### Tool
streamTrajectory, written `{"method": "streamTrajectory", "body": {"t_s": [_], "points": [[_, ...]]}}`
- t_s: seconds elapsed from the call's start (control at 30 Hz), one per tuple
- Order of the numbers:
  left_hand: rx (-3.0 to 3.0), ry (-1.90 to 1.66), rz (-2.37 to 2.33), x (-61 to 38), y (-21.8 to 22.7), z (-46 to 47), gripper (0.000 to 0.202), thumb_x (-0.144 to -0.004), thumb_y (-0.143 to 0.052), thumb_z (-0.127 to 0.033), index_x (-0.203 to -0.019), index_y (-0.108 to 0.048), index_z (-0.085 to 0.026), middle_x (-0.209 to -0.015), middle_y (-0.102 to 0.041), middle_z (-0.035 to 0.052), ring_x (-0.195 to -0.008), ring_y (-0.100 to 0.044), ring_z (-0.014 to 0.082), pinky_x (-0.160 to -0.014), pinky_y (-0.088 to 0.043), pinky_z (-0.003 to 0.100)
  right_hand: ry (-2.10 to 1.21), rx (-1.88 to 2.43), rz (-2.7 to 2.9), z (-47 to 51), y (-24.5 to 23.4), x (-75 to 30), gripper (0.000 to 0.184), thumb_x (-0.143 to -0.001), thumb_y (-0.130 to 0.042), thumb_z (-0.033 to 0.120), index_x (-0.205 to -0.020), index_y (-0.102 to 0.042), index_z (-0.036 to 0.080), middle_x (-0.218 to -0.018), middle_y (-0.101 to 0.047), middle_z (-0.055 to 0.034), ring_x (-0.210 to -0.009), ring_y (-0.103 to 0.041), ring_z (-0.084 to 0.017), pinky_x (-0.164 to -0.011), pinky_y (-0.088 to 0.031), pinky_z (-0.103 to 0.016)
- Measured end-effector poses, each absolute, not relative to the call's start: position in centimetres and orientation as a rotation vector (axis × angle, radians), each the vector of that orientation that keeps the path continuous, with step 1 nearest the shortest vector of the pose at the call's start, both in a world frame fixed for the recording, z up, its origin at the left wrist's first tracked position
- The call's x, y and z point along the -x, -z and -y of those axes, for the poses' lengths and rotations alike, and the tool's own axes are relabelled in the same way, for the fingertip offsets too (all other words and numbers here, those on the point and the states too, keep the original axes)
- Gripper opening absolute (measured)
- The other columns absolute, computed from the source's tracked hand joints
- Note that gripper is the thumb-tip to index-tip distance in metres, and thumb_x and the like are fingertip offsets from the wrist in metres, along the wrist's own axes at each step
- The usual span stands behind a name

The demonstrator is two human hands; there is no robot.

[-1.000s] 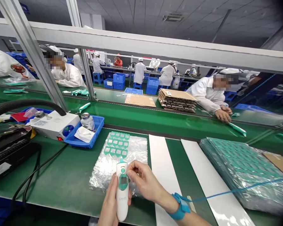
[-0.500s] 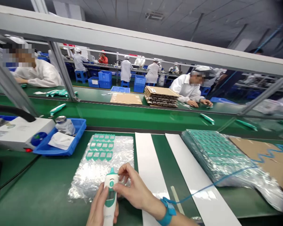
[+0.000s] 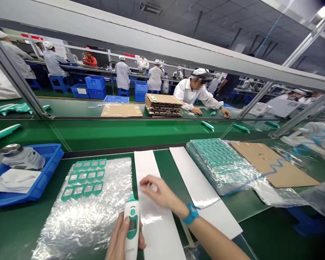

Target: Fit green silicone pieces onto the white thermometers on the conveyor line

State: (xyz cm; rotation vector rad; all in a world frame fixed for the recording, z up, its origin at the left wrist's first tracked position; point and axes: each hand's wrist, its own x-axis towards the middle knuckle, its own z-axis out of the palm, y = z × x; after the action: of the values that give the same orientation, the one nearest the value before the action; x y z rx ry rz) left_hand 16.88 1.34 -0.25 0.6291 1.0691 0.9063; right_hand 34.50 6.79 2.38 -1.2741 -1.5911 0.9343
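My left hand (image 3: 119, 236) is wrapped around a white and teal thermometer (image 3: 131, 231), held upright with its small screen and round button facing me. To its upper right, my right hand (image 3: 155, 189) hovers over a long white strip (image 3: 162, 231). Its fingers are curled in toward the thumb; anything between the fingertips is too small to make out. A blue wrist strap (image 3: 191, 213) circles my right wrist. Left of my hands, rows of teal-framed screen pieces (image 3: 82, 189) lie on a clear plastic sheet (image 3: 73, 220).
A second white strip (image 3: 203, 191) lies to the right, beside stacked bags of teal pieces (image 3: 216, 159) and cardboard (image 3: 273, 162). At left sits a blue tray (image 3: 50, 162) with a bottle and cloth. Beyond, a green conveyor (image 3: 124, 131) carries thermometers; a co-worker (image 3: 196, 90) sits opposite.
My right hand has left the thermometer and moved up and right over the white strip. The view has swung right. My left hand keeps hold of the thermometer.
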Motion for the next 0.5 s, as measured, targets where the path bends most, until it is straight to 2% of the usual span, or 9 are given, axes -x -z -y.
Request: {"method": "streamTrajectory", "body": {"t_s": [0.03, 0.1, 0.23, 0.33, 0.5], "points": [[-0.624, -0.907, -1.033, -17.7, 0.1, -1.6, 0.043, -0.078, -0.058, -0.060, -0.075, -0.061, -0.018, -0.053, -0.063, 0.0034, -0.045, -0.057, 0.0164, -0.048, -0.050, 0.026, -0.772, 1.365, 1.588, -8.0, -1.9, -36.2, 0.007, -0.086, -0.057, 0.021, -0.091, -0.062, 0.019, -0.090, -0.062, -0.0038, -0.083, -0.057, -0.017, -0.076, -0.043, -0.030], [-0.570, -0.904, -0.973, -18.8, 0.0, -2.2, 0.041, -0.073, -0.065, -0.058, -0.082, -0.060, -0.018, -0.065, -0.066, 0.0034, -0.056, -0.061, 0.0176, -0.062, -0.055, 0.031, -0.553, 1.525, 1.574, -10.2, -0.5, -39.3, 0.012, -0.086, -0.052, 0.016, -0.085, -0.064, 0.019, -0.087, -0.060, -0.0043, -0.077, -0.056, -0.017, -0.071, -0.043, -0.030], [-0.403, -0.871, -0.980, -19.5, 0.4, -2.8, 0.054, -0.065, -0.076, -0.053, -0.102, -0.056, -0.019, -0.070, -0.067, 0.0023, -0.067, -0.065, 0.0205, -0.079, -0.055, 0.036, -0.513, 1.585, 1.576, -12.4, 2.1, -42.7, 0.014, -0.081, -0.055, 0.011, -0.084, -0.067, 0.017, -0.085, -0.058, -0.0046, -0.076, -0.055, -0.017, -0.066, -0.042, -0.028], [-0.386, -0.836, -1.012, -19.4, 0.8, -2.8, 0.063, -0.065, -0.076, -0.053, -0.110, -0.051, -0.018, -0.072, -0.068, 0.0028, -0.073, -0.067, 0.0214, -0.084, -0.054, 0.036, -0.508, 1.580, 1.605, -12.4, 2.9, -42.9, 0.014, -0.081, -0.056, 0.011, -0.085, -0.068, 0.018, -0.086, -0.058, -0.0040, -0.080, -0.055, -0.017, -0.068, -0.041, -0.028], [-0.394, -0.833, -1.021, -19.3, 1.4, -2.6, 0.065, -0.066, -0.075, -0.054, -0.112, -0.050, -0.016, -0.071, -0.069, 0.0036, -0.072, -0.067, 0.0214, -0.084, -0.054, 0.036, -0.499, 1.592, 1.656, -12.3, 2.9, -42.7, 0.013, -0.083, -0.055, 0.011, -0.084, -0.066, 0.018, -0.087, -0.058, -0.0032, -0.084, -0.054, -0.017, -0.072, -0.040, -0.029]]}}
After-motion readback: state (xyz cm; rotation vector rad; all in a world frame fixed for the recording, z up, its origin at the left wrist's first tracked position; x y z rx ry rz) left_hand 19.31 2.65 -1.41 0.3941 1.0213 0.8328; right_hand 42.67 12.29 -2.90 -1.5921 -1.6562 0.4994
